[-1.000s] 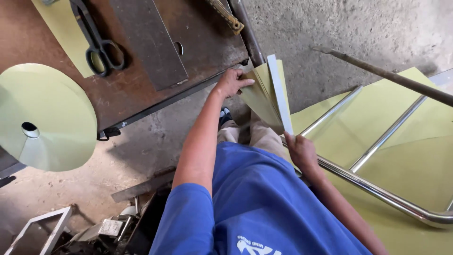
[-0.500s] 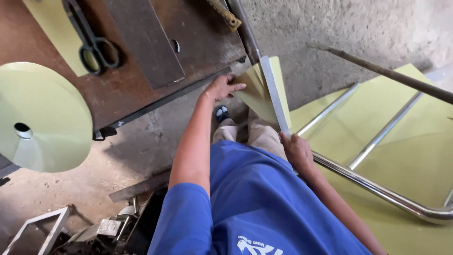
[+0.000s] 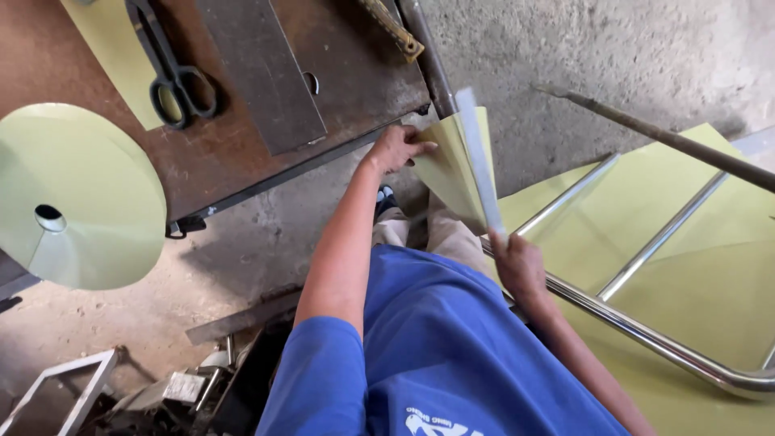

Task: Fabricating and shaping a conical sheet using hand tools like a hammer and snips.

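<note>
Left hand [image 3: 395, 148] pinches the folded pale-yellow sheet's [image 3: 452, 173] upper edge; right hand [image 3: 517, 262] grips its lower end, long axis running between them.

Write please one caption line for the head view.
Left hand and right hand hold a pale yellow-green sheet between a rusty workbench and a steel tube frame.

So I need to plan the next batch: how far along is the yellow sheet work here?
Done, it seems: a yellow sheet already lies under the metal tube frame on the floor. In hand: the left hand and right hand hold a folded yellow sheet piece by the workbench. Left, probably: the yellow roll looks full, and the scissors lie unused.
</note>
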